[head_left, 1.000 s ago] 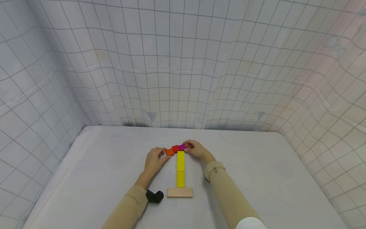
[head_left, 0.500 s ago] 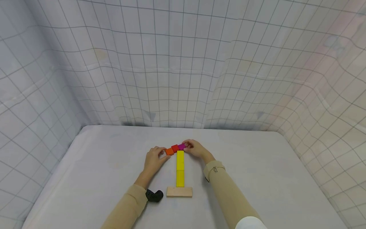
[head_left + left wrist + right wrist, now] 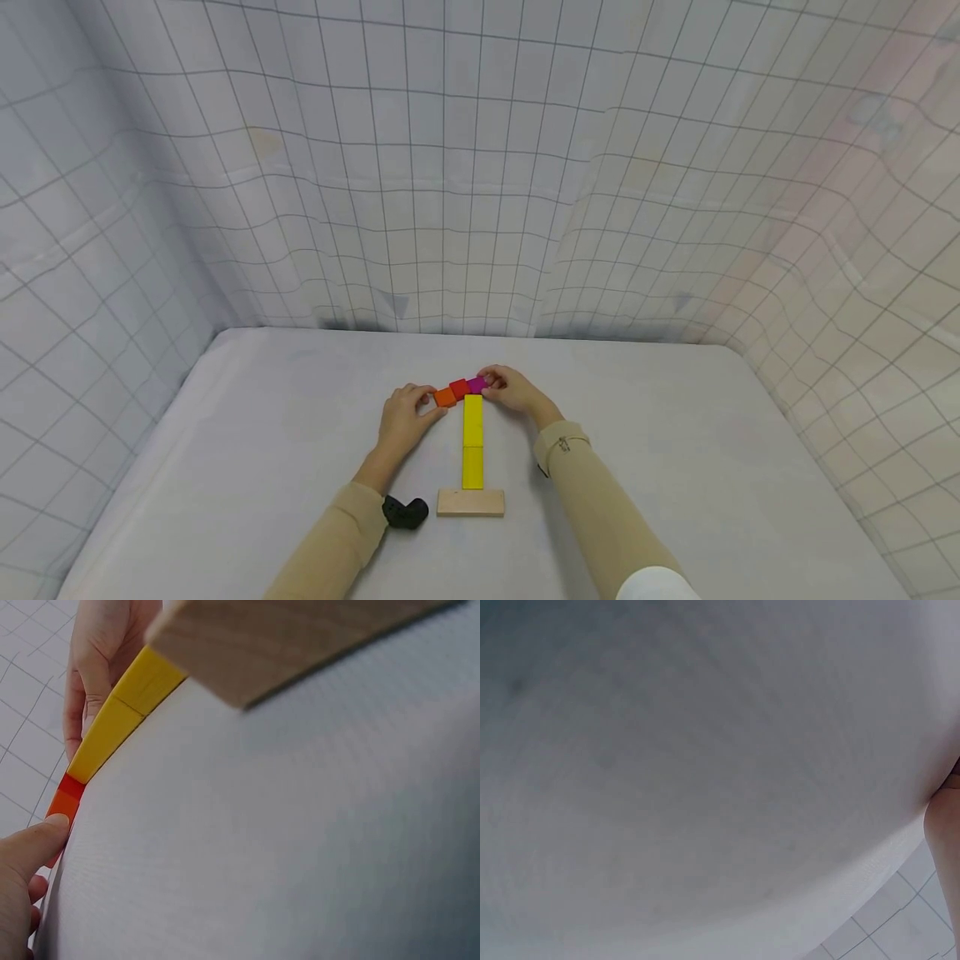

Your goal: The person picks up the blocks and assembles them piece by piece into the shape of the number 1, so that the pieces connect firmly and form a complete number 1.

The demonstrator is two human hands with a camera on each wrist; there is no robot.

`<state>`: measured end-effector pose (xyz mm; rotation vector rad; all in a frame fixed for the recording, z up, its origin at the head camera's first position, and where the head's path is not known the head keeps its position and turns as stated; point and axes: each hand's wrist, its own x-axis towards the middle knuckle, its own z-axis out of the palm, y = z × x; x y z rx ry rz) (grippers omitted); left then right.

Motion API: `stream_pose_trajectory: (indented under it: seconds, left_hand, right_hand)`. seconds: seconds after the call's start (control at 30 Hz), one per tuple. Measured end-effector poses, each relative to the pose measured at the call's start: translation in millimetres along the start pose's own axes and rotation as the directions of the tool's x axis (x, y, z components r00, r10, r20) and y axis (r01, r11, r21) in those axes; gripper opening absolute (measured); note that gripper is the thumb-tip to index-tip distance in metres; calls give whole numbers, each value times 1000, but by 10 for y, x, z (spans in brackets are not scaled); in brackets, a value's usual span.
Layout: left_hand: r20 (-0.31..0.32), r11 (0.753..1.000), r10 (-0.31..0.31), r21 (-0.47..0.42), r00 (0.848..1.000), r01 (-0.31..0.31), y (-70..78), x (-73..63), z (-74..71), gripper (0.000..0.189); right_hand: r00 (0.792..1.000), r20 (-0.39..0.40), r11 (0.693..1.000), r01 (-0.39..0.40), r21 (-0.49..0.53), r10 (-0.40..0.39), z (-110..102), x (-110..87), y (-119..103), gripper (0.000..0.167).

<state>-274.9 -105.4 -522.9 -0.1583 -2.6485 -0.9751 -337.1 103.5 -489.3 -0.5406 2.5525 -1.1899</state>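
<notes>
Orange point(image 3: 445, 397), red point(image 3: 459, 389) and purple point(image 3: 476, 385) blocks lie side by side in a slanted row on the white table. My left hand point(image 3: 402, 423) holds the orange block at the row's left end, its thumb point(image 3: 54, 825) on the block's near side. At the other end, the fingers and thumb of my right hand point(image 3: 516, 392) pinch the purple block, partly covering it. Below the row runs a column of two yellow blocks point(image 3: 473, 442), its top end close to the red and purple ones. A plain wooden block point(image 3: 471, 503) lies crosswise at the column's foot.
A black device point(image 3: 406, 513) is strapped at the left wrist, beside the wooden block. White cloth covers the table point(image 3: 660, 467). Grid-patterned curtains point(image 3: 480, 208) hang behind it and at both sides. In the right wrist view, mostly cloth shows.
Both hands stay at the ends of the row with the same hold. The view shifts very slightly; the blocks keep their arrangement.
</notes>
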Motion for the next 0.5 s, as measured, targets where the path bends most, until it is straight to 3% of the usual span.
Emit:
stream_pose_trajectory:
  seconds: [0.27,0.5]
  left_hand:
    - [20,1000,-19,-19,1000,19,-5,2,3,38]
    - [142,988,-59,-132,988,79,-33,27,-90,42]
  right_hand:
    - [1000,11,1000,-6,28,6,-6,1,20,39]
    - [998,47,996,-46,72,43,-61,-3,58,44]
